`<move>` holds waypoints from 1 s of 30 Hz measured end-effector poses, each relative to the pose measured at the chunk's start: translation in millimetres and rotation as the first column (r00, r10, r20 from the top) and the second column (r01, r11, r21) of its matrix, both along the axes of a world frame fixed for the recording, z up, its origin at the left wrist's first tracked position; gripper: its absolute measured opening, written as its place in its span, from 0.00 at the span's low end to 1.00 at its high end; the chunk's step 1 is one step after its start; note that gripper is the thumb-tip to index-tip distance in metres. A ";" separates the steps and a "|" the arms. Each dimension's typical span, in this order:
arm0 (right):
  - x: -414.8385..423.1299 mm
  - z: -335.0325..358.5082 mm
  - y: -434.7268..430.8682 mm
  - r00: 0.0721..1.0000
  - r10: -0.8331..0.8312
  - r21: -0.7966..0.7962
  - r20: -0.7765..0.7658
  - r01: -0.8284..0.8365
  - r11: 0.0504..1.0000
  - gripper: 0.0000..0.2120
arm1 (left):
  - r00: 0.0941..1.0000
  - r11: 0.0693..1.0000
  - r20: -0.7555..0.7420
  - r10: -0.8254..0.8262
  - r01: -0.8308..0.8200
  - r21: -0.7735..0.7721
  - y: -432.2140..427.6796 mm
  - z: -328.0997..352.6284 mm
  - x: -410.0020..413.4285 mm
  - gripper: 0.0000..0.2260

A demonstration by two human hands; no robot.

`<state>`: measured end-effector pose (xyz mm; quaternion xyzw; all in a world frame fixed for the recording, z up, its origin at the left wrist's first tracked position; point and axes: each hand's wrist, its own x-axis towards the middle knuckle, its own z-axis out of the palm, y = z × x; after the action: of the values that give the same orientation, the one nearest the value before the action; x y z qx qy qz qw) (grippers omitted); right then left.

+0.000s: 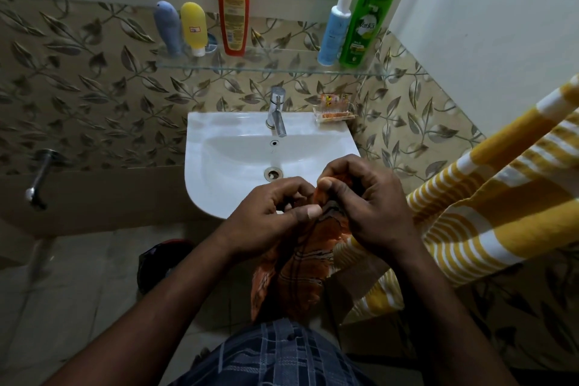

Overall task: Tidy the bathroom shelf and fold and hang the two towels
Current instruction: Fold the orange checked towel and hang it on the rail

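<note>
Lower centre of frame, in front of the white sink [228, 160]: left hand [275, 213] and right hand [366, 200] almost touching, thumbs uppermost. Both grips clamped on the top edge of the orange towel [300, 273], fingers curled, thumbs pinching the cloth. Remainder of that towel hanging down between the forearms.

Right of frame: yellow striped towel [488, 197] draped in long folds, lower part passing behind the right wrist.

Upper centre: glass shelf [282, 67] on the leaf-patterned wall. Standing at its left end, close together: grey-blue tube [167, 28], yellow tube [193, 26], red bottle [233, 9]. At its right end, well apart from those: white pump bottle [335, 28] just beside green pump bottle [366, 22].

Tap [277, 110] at the sink's rear; small orange packet [333, 108] on the rim to its right.
</note>
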<state>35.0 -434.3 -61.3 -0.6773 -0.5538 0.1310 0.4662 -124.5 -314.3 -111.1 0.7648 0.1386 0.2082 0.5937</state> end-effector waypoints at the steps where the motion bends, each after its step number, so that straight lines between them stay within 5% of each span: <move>1: -0.3 -1.6 0.0 1.000 -0.001 -0.009 0.005 0.001 1.000 0.03 | 1.000 0.999 -0.011 -0.025 0.025 0.048 0.1 1.0 -0.5 0.03; 6: -0.2 -7.4 -3.0 1.000 -0.022 -0.008 -0.016 0.022 1.000 0.03 | 0.996 0.950 -0.041 -0.083 0.092 0.299 7.2 0.6 -2.4 0.11; 10: 1.6 -7.4 -3.8 0.996 -0.084 0.044 -0.032 0.085 0.995 0.03 | 0.969 0.883 -0.201 -0.142 0.216 0.416 7.9 -7.2 -1.9 0.13; 14: 10.1 -0.9 -2.0 0.986 -0.126 0.062 -0.108 0.134 0.989 0.02 | 0.995 0.869 -0.049 0.089 -0.053 0.491 0.8 -22.6 -0.5 0.14; 18: 11.4 1.0 -1.5 0.989 -0.090 0.048 -0.113 0.096 0.994 0.02 | 0.978 0.863 0.046 0.202 -0.200 0.464 -6.6 -20.3 3.7 0.10; 23: 11.0 2.3 -0.6 0.987 -0.055 0.060 -0.154 0.065 0.996 0.04 | 0.984 0.968 0.022 0.178 -0.180 0.173 -7.5 -18.5 7.7 0.08; 30: 13.1 3.7 -0.9 0.989 0.029 0.064 -0.146 -0.020 0.998 0.02 | 0.989 0.989 -0.015 0.145 -0.145 0.025 -4.5 -22.6 17.5 0.11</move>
<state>48.1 -435.2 -57.6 -0.6441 -0.5300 0.1689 0.5250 -107.0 -318.9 -133.8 0.7615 0.1965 0.2458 0.5667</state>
